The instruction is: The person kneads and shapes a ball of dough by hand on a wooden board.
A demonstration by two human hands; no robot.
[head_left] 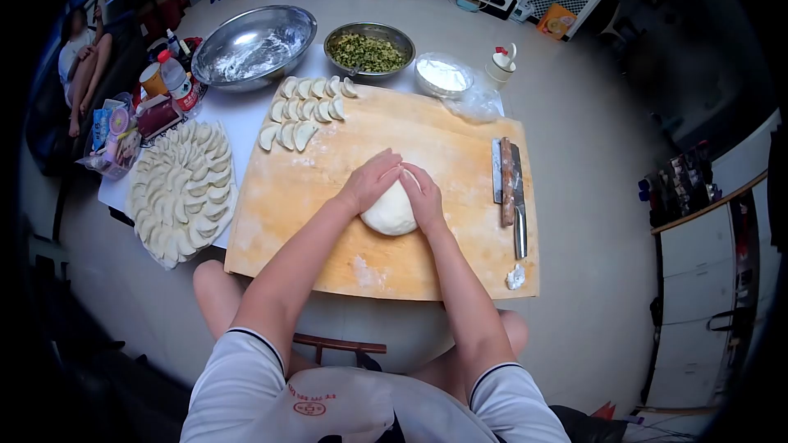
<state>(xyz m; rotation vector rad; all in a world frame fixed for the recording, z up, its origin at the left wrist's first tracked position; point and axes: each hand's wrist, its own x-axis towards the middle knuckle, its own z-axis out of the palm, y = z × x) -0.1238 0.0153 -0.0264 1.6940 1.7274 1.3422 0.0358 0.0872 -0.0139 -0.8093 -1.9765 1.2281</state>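
Note:
A smooth white ball of dough (389,212) rests on the floured wooden board (328,238). My left hand (373,180) curves around its far left side, fingers together. On the right side my right hand (422,194) presses against the same dough, and the fingertips of both hands meet at its far edge. Rows of folded dumplings (304,109) lie at the board's far left corner. Along the right side of the board are a rolling pin (507,184) and a knife (519,221), side by side. A small white scrap (515,277) lies near the front right corner.
A tray of dumplings (180,189) is at the left. Behind the board stand a large metal basin (256,45), a bowl of chopped green filling (369,51) and a bowl of flour (443,75). A bottle (176,80) stands at the left; a person (78,66) sits beyond.

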